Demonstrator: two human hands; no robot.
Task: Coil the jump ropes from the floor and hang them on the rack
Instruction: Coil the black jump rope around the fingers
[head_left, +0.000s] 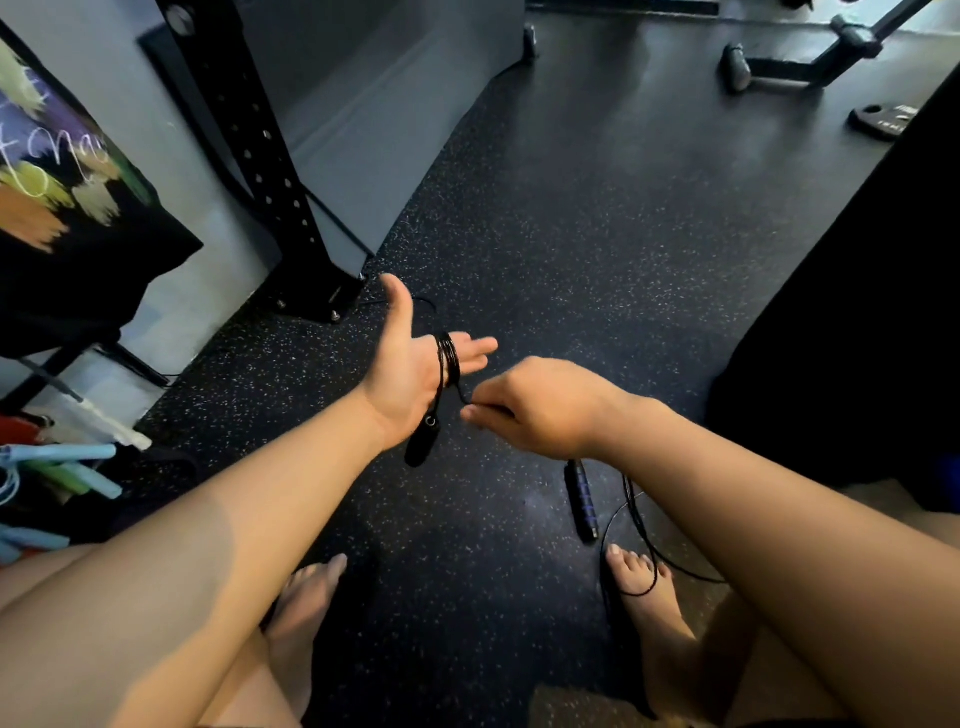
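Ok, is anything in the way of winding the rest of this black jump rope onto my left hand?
Yes: the loose cord on the floor loops across the toes of your right foot, so it may snag. Nothing visible lies between the right hand and the left hand.

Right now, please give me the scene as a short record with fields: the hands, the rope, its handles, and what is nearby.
left hand: fingers straight, thumb up
black jump rope: several turns wound round the left hand's fingers
right hand: pinches the rope just beside the coil
first handle: hangs below the left hand
second handle: lies on the floor near the right foot
loose cord: on the floor, crossing the right foot's toes
black post: with holes, far left
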